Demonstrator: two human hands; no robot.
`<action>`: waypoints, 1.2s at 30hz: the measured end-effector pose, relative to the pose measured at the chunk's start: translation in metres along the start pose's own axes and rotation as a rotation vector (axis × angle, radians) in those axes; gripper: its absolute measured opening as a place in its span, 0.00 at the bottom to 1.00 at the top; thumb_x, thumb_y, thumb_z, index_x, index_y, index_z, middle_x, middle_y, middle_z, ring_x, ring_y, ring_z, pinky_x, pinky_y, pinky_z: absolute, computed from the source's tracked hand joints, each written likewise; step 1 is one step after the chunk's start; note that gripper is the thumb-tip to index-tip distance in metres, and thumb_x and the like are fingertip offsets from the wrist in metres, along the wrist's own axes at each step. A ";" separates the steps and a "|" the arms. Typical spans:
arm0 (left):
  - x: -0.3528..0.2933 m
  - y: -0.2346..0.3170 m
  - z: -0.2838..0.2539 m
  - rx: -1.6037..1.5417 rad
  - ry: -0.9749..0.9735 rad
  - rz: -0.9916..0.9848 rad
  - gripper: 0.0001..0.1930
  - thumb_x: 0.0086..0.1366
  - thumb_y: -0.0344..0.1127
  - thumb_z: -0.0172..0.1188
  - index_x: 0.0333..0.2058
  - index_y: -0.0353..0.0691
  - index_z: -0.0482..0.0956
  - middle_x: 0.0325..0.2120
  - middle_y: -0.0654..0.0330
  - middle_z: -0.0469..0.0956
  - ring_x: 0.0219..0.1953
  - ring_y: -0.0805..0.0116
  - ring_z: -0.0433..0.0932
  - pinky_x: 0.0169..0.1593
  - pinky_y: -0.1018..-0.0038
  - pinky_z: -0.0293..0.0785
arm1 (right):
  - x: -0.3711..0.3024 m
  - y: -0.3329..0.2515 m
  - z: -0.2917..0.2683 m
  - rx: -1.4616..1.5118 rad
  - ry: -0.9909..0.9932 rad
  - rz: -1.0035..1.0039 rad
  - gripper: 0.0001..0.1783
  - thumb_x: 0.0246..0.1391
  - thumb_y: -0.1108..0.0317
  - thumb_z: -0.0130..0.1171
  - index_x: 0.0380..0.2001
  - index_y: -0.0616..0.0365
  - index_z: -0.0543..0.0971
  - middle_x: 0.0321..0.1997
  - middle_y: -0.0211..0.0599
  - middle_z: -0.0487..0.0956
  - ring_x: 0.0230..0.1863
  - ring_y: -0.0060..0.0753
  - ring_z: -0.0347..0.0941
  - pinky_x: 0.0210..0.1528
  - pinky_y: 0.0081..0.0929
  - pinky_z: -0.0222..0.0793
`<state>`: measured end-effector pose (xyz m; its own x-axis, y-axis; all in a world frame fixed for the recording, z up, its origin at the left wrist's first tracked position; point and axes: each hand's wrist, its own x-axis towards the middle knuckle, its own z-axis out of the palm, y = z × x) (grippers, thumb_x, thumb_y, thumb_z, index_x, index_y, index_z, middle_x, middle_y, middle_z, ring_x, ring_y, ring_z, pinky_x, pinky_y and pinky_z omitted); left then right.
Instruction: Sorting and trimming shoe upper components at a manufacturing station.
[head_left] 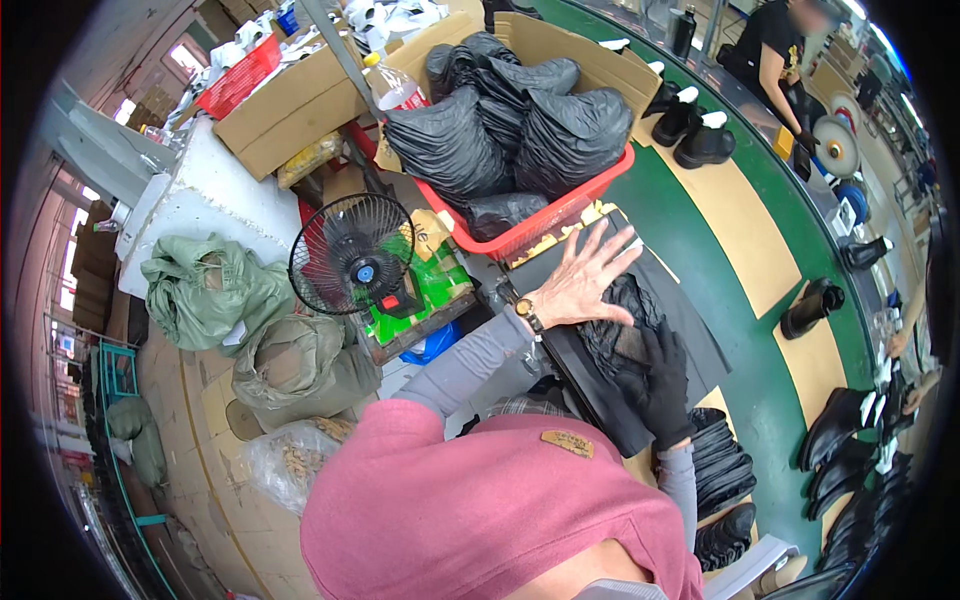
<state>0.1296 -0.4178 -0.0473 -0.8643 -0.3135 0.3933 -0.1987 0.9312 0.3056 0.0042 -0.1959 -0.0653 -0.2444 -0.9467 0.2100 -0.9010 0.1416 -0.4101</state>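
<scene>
Pink shirt [470, 480]: nearest the camera.
Left hand [583, 285]: bare, fingers widely spread, gripping nothing.
Right hand [664, 388]: black-gloved, upon a crumpled black plastic bag [628, 300]; its grip I cannot tell.
Bag: between both hands, over dark sheet [697, 338].
Progress: this bag seems unfinished; black bundles [572, 140] in red basket [545, 230], perhaps finished.

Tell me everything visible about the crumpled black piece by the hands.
The black piece is wrinkled, soft-looking and slightly shiny, perhaps thin leather or plastic. A duller greyish patch shows near its middle. It lies in loose folds over a flat dark sheet. The right hand, gloved in black, touches its right side; the bare left hand spreads by its upper left, contact unclear. Its outline is partly hidden.
</scene>
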 end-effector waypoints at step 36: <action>0.078 -0.139 -0.095 0.729 0.666 -0.244 0.31 0.62 0.60 0.57 0.59 0.52 0.69 0.59 0.58 0.66 0.61 0.52 0.61 0.57 0.34 0.49 | -0.020 -0.108 -0.215 0.716 1.043 -0.391 0.10 0.59 0.69 0.50 0.39 0.59 0.79 0.31 0.33 0.77 0.31 0.27 0.71 0.37 0.28 0.67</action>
<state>0.1332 -0.5889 0.0230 -0.3732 -0.3428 0.8621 -0.7611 0.6445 -0.0732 0.0298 -0.1298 0.1658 -0.4629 -0.1792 0.8681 -0.6660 -0.5759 -0.4740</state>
